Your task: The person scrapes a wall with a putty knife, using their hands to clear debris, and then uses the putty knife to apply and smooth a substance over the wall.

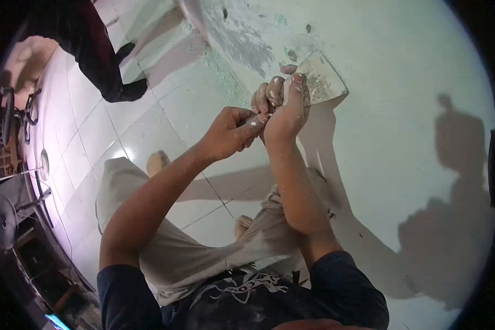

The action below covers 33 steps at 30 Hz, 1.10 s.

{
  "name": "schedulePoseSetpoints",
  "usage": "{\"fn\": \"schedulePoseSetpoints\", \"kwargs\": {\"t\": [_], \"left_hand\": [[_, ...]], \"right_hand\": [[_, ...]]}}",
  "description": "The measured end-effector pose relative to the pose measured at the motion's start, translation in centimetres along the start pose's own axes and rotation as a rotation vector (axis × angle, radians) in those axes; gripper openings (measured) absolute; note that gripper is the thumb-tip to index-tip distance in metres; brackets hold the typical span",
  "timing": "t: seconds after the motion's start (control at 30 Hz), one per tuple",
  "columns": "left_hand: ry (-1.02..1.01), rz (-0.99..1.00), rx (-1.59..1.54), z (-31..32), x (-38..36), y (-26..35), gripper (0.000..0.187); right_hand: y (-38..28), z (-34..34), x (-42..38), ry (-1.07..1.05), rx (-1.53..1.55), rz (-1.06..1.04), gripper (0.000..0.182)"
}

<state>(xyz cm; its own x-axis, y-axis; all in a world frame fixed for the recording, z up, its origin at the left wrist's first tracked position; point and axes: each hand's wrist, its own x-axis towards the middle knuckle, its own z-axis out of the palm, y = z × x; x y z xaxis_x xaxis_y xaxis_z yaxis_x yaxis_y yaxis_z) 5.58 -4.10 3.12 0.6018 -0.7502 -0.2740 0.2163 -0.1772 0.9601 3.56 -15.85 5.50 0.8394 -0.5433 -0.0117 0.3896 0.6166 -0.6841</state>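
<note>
Right-hand (283, 107) grip: clamped on the broad scraper (324, 82), near the wall (401, 71). Expect a light tool with a thin, stiff blade; dust may reduce traction. Hold at the hidden handle. Left-hand (228, 135) grip: cannot tell; your 2 hands touch.

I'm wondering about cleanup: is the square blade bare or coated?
Partly coated: the square blade shows rough greyish residue on its visible face; the other face is hidden.
</note>
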Motion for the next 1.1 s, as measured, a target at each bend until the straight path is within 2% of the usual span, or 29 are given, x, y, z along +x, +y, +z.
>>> {"fn": "schedulePoseSetpoints", "kwargs": {"t": [0.13,0.27,0.37,0.4,0.53,0.7,0.8,0.9,1.03,1.1], "left_hand": [[-0.124,-0.010,0.005,-1.5,0.6,-0.2,0.043],[-0.121,0.077,0.091,-0.4,0.8,-1.2,0.051],[-0.116,0.069,0.154,-0.8,0.8,-1.1,0.050],[-0.122,0.065,0.143,-1.1,0.7,-0.9,0.049],[-0.044,0.134,0.280,-1.4,1.0,-1.2,0.051],[-0.002,0.154,0.207,-0.3,2.4,-2.6,0.052],[0.063,0.282,0.307,-0.3,2.0,-2.8,0.052],[0.066,0.214,0.351,0.2,2.2,-2.7,0.052],[0.075,0.198,0.273,0.9,2.1,-2.6,0.053],[0.091,0.213,0.352,0.2,2.2,-2.2,0.053]], "right_hand": [[0.5,0.3,-0.4,0.060,0.049,-0.005,0.020],[0.3,-0.7,-0.8,0.040,-0.016,0.012,0.026],[0.4,-0.4,-0.6,0.016,-0.016,0.002,0.026],[0.2,0.5,-0.9,0.066,-0.026,0.003,0.026],[0.6,0.3,-0.7,0.045,0.059,-0.001,0.024],[0.2,-0.9,0.0,-0.028,-0.002,-0.017,0.025],[0.0,-0.5,-0.3,-0.009,-0.003,0.030,0.026],[-0.1,-1.1,-0.2,-0.040,-0.015,0.010,0.026],[-0.5,-1.0,-0.2,-0.036,-0.046,0.009,0.029],[-0.9,0.2,0.0,-0.004,-0.036,0.014,0.030]]}}
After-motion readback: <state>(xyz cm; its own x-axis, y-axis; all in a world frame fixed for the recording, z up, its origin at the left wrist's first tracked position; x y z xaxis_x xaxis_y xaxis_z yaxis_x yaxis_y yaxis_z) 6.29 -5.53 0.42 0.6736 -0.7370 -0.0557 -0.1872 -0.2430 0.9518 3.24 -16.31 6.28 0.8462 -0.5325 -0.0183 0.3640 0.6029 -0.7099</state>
